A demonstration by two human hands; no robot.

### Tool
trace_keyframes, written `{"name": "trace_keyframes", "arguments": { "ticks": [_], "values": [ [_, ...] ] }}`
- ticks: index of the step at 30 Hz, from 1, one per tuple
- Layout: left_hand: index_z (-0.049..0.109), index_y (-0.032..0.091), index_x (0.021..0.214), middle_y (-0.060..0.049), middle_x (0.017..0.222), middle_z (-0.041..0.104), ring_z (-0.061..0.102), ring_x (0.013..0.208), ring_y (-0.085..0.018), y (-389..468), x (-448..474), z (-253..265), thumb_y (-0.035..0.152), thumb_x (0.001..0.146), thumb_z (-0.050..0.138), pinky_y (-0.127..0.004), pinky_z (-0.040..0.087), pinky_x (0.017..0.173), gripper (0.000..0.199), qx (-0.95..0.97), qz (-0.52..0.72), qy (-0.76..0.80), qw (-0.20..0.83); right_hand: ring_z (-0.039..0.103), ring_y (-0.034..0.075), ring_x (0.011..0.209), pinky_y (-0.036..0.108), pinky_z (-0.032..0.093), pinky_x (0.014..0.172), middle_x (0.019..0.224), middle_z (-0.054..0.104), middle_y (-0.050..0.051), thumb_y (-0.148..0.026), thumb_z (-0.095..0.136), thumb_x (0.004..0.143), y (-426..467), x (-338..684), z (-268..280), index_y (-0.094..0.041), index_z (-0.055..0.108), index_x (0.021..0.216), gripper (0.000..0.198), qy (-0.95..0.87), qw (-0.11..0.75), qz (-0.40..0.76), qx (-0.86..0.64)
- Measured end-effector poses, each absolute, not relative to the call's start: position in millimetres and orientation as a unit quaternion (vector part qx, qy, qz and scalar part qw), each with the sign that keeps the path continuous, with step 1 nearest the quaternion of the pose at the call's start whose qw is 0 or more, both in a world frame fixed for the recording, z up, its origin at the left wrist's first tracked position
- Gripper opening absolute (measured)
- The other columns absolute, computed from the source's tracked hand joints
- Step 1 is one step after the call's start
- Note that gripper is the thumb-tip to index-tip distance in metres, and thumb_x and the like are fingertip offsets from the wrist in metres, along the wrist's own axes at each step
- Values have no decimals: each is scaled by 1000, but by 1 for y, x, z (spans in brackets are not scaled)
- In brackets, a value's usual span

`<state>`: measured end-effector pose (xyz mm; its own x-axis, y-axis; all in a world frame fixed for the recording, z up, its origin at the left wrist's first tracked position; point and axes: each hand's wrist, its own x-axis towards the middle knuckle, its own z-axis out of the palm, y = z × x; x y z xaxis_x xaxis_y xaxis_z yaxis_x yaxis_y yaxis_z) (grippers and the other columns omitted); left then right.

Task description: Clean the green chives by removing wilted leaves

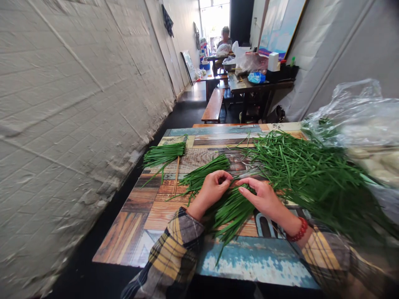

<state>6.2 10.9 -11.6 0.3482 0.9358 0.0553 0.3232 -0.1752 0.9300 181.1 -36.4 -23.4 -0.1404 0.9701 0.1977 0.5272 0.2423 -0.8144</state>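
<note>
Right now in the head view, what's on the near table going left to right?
Small chive bundle → left hand → right hand → big loose chive pile → clear plastic bag.

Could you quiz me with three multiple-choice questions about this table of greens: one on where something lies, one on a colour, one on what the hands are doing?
1. Where is the big loose pile of chives?
A. Right of the hands
B. On the bench
C. On the floor

2. What colour is the bead bracelet?
A. Blue
B. Red
C. White

3. The left hand and right hand are:
A. Resting apart, empty
B. Pinching a chive bundle together
C. Holding a knife

Answers: 1 A, it spreads toward the plastic bag; 2 B, red beads at the right wrist; 3 B, fingertips meet on the bundle.
</note>
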Motion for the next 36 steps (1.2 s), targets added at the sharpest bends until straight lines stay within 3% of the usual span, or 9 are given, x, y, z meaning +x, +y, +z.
{"name": "trace_keyframes", "arguments": {
  "ticks": [14, 30, 36],
  "values": [
    [61, 12, 71, 1, 63, 56, 47, 55, -7, 8, 9, -9, 20, 73, 56, -18, 37, 51, 10, 659, 337, 443, 506, 67, 19, 82, 30, 48, 77, 90, 73, 3, -29, 53, 85, -37, 180, -23, -19, 69, 97, 22, -700, 383, 300, -523],
    [63, 12, 71, 0, 64, 58, 48, 56, -7, 7, 9, -8, 20, 74, 57, -18, 39, 53, 10, 672, 340, 433, 495, 67, 19, 84, 31, 49, 79, 92, 73, 4, -28, 52, 85, -36, 180, -24, -20, 68, 98, 22, -699, 392, 305, -515],
    [63, 12, 70, 0, 64, 58, 49, 56, -8, 7, 9, -8, 20, 74, 58, -18, 40, 54, 10, 681, 337, 431, 488, 65, 18, 75, 29, 49, 73, 83, 72, 2, -30, 52, 86, -36, 180, -23, -19, 68, 95, 22, -704, 376, 283, -531]
  ]
}}
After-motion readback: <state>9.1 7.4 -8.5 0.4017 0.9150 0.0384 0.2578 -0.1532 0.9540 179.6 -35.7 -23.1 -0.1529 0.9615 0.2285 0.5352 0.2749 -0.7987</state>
